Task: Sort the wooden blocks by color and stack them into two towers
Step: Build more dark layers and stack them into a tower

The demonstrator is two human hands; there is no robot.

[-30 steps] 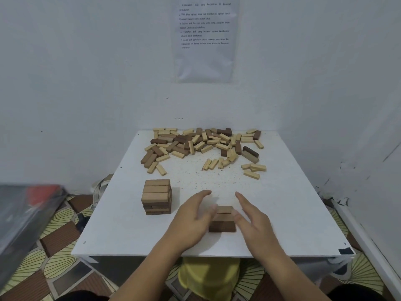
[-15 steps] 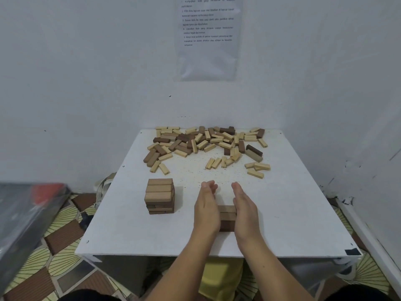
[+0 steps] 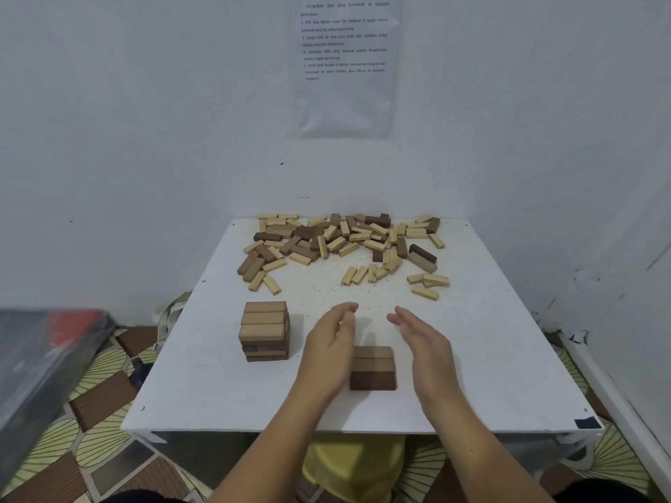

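Hands frame the low stack (image 3: pixel 373 368) right now, one on each side. That stack sits near the middle of the table's (image 3: pixel 490 357) front edge, its top showing three brown blocks side by side, with the darkest nearest the person.

The left hand (image 3: pixel 326 353) stands on edge, fingers straight and together, pointing toward the far edge. It holds nothing and is close against the stack's left side; whether it actually touches cannot be told. The right hand (image 3: pixel 425 346) is flat and empty too, fingers extended and palm turned inward. It stands just off the stack's right side, with a strip of white table showing between them.

Over toward the left edge stands the taller tower (image 3: pixel 265 330), clear of the left hand, with light tan blocks on top and darker ones lower down. Along the far edge the loose blocks (image 3: pixel 345 245) lie in a jumble, pale and brown mixed, and a few pale ones stray toward the right.

A printed sheet (image 3: pixel 345 63) hangs on the wall behind. A black tape mark (image 3: pixel 586 422) sits at the front right corner.
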